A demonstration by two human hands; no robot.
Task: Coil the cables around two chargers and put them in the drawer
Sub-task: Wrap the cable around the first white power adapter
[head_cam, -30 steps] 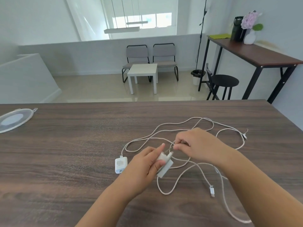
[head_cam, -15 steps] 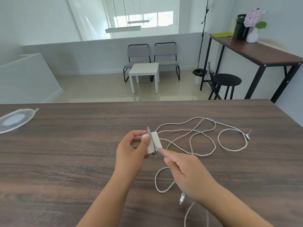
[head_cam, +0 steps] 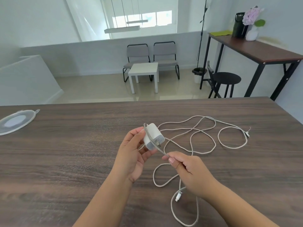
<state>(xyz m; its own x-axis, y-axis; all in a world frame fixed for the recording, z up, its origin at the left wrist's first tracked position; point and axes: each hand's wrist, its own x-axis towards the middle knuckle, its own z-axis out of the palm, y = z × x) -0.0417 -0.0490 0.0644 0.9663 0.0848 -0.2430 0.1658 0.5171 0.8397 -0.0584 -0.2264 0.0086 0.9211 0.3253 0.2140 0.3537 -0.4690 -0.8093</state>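
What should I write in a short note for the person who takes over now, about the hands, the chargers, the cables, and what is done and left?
Left hand: grips the white charger above the table.
Right hand: pinches the cable, drawn taut across the charger.
Most of the cable lies loose in loops on the table; one white plug lies near the right wrist.
Done: roughly one turn over the charger.
Left: finish coiling, coil the second charger, put both in the drawer. Second charger and drawer are not in view.
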